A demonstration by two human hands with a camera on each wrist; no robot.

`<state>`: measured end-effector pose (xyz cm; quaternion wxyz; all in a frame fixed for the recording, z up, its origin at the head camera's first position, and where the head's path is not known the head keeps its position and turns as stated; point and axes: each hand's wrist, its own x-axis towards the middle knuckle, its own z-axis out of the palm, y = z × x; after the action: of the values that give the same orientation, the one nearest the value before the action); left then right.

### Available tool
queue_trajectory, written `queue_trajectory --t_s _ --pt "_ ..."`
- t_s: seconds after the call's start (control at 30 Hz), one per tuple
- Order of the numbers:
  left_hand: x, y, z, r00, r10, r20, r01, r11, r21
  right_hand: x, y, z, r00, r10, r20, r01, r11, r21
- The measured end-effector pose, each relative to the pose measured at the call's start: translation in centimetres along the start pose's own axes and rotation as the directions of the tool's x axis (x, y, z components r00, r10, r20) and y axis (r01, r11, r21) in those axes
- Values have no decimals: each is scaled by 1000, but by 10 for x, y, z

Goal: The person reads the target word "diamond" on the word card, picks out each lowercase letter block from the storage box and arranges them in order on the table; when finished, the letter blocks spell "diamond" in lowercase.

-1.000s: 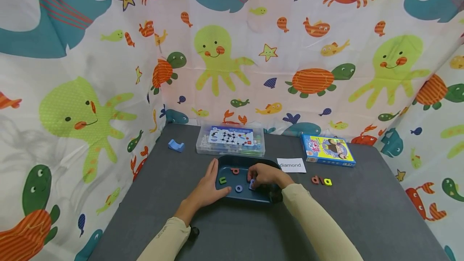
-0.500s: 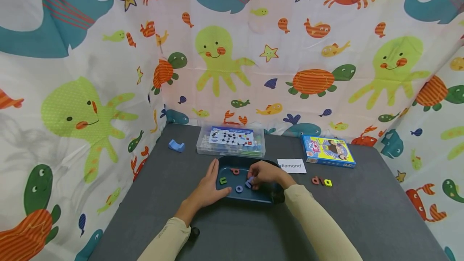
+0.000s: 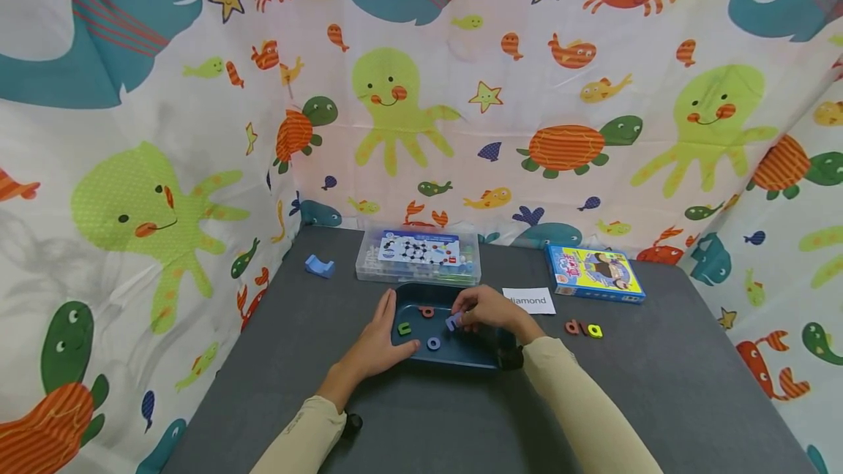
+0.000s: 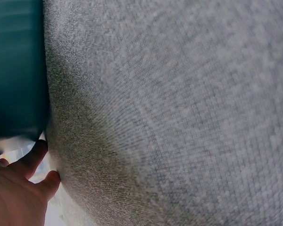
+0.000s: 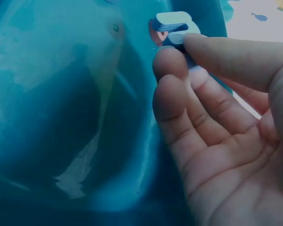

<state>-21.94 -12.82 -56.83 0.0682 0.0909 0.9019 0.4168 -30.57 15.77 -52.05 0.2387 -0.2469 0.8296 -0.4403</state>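
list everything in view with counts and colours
table: 1, dark grey, centre
cloth: 1, white, sea-animal print, behind and beside table
tray: 1, dark teal, mid-table
held letter: 1, purplish-blue, over tray
tray letters: 3, red, green, blue, inside
tabletop letters: 3, two reddish, one yellow, right
card: 1, white, right of tray
case: 1, clear, behind tray
box: 1, blue-yellow, far right
curved piece: 1, blue, far left
wrist devices: 2, black, at cuffs
sleeves: 2, cream, foreground
left hand: 1, bare, tray's left side
right hand: 1, bare, pinching held letter

A grey table [image 3: 408, 426] carries a tray [image 3: 428, 295], case [image 3: 418, 254], box [image 3: 595, 273], card [image 3: 532, 300], letters [image 3: 583, 329] and blue piece [image 3: 319, 266].
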Motion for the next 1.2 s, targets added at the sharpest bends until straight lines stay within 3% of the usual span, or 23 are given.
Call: queue_trajectory --t_s 0.3,0.63,1.2 --pt "1 -4 1 1000 11 -4 -11 1000 2 -6 9 -7 996 -56 -67 58 998 34" --pt "0 -8 3 1000 30 -5 -30 999 -11 -23 6 -20 987 -31 -160 44 996 80" --pt "1 -4 2 1000 28 -4 -28 1000 -2 -42 9 -37 942 -7 -335 67 984 166"
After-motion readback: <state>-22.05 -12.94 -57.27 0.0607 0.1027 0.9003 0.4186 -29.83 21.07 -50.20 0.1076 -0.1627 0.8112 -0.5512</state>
